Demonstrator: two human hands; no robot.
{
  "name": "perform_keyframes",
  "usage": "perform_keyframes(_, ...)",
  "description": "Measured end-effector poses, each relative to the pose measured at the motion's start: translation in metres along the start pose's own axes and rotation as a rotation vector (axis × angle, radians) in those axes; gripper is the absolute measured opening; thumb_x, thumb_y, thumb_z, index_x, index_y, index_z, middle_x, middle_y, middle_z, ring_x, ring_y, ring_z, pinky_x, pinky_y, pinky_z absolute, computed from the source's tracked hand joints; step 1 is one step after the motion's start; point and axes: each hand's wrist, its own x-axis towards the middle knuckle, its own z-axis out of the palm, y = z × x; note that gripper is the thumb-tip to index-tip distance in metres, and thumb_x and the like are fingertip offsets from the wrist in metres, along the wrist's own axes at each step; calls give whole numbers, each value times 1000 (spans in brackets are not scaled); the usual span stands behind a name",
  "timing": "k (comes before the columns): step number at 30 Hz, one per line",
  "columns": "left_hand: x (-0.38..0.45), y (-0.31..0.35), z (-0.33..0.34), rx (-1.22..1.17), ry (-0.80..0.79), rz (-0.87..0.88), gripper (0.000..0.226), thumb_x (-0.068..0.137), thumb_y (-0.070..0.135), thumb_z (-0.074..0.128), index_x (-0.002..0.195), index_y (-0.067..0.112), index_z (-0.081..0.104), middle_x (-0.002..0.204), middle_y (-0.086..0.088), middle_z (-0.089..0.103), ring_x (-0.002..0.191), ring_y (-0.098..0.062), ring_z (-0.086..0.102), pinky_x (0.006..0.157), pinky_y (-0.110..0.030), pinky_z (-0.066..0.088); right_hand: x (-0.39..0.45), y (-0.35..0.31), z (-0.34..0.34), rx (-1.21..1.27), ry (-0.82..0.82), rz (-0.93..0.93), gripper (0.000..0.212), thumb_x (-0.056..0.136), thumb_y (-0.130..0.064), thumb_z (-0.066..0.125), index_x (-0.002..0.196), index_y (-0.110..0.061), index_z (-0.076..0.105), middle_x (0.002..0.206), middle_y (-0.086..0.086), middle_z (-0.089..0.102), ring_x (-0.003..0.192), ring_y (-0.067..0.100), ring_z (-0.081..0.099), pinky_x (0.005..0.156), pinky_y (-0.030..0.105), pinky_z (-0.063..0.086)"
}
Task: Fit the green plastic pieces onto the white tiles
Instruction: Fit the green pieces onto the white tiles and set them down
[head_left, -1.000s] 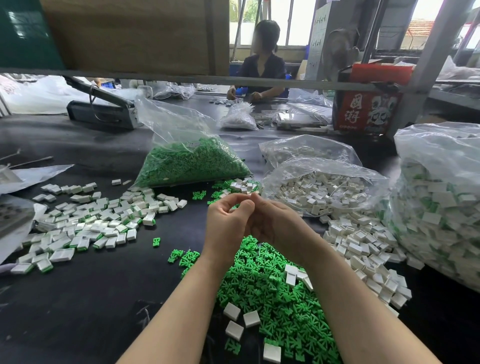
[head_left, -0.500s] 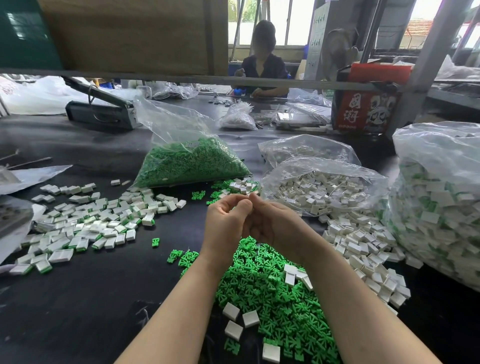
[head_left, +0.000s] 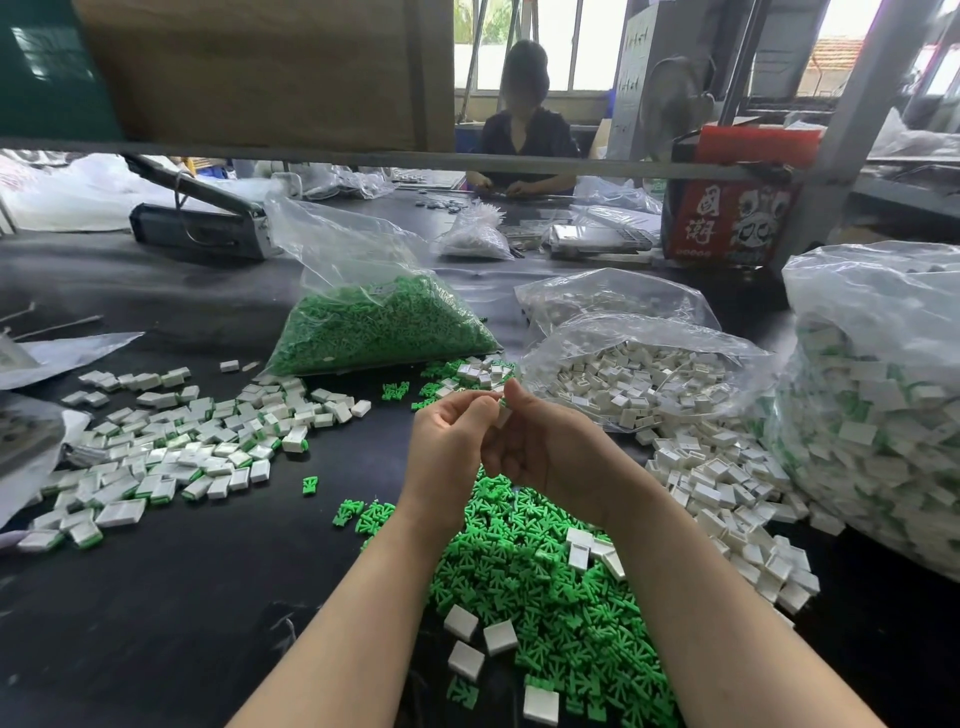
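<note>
White rectangular plastic tile (head_left: 503, 414), small and partly hidden, is held in the air between the two hands above the loose heap of bright green plastic pieces (head_left: 540, 582) on the black table (head_left: 156, 597). Left hand (head_left: 449, 447) curls its fingers toward the tile, thumb and forefinger closed on its near edge. Right hand (head_left: 550, 447) pinches the tile from the other side with thumb and fingertips; a sliver of green shows at the tile's top, though whether a piece is seated cannot be told. Several bare white tiles (head_left: 480, 642) lie on the near edge of the green heap. Left of the heap spreads a scatter of finished white tiles with green edges (head_left: 171, 457). Right of the heap lies a drift of loose white tiles (head_left: 727, 493), spilling from an open clear plastic bag of white tiles (head_left: 639, 374). Beyond the heap sits a clear plastic bag of green pieces (head_left: 379, 322). Far right of the heap stands a large clear bag of assembled tiles (head_left: 878, 415). Across the table, well beyond the heap, a seated person in a dark top (head_left: 524, 135) works.
</note>
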Motion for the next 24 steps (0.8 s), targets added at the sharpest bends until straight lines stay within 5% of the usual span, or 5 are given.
perform_keyframes(14, -1, 2, 0, 1, -25, 18, 21, 74, 16, 52, 74, -2, 61, 48, -2, 50, 38, -13, 39, 40, -22, 36, -1, -1, 0, -76, 5, -11, 55, 86, -50, 51, 102, 2, 60, 69, 11, 60, 61, 19, 44, 54, 29, 26)
perform_keyframes(20, -2, 3, 1, 3, 5, 31, 20, 79, 14, 54, 60, 8, 58, 46, 0, 47, 38, -14, 38, 39, -21, 35, -2, -1, -1, -50, -11, 6, 51, 88, -51, 49, 92, -2, 64, 70, 11, 60, 62, 19, 44, 56, 29, 26)
perform_keyframes(24, -1, 2, 0, 19, 18, 26, 27, 93, 1, 49, 71, 2, 64, 47, -2, 48, 36, -14, 40, 40, -21, 38, -2, -2, -3, 1, -24, 29, 53, 92, -52, 40, 92, -2, 59, 76, 14, 54, 66, 20, 43, 57, 30, 24)
